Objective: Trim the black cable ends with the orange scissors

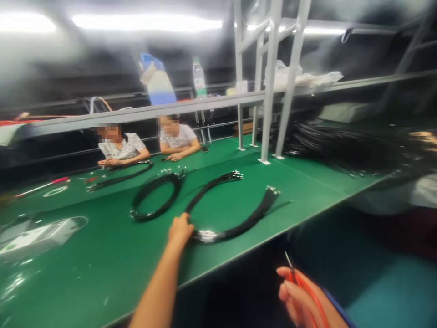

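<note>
On the green table, a bundle of black cables (252, 223) curves in an open loop with silvery ends. My left hand (180, 230) is closed round this bundle at its left bend, close to a group of pale connectors (207, 236). Off the table's near edge, at lower right, my right hand (297, 291) is closed on red-handled scissors (309, 289). Their thin metal tip points up and away from me, and the fingers partly cover them. A second coil of black cables (155, 214) lies to the left of my left hand, apart from it.
Two people (123, 148) sit across the table, one with hands at another cable bundle (128, 174). Metal posts (271, 86) rise from the tabletop to a shelf (205, 105) bearing a bottle (198, 79). A large cable heap (334, 146) lies far right; plastic-covered items (37, 237) lie left.
</note>
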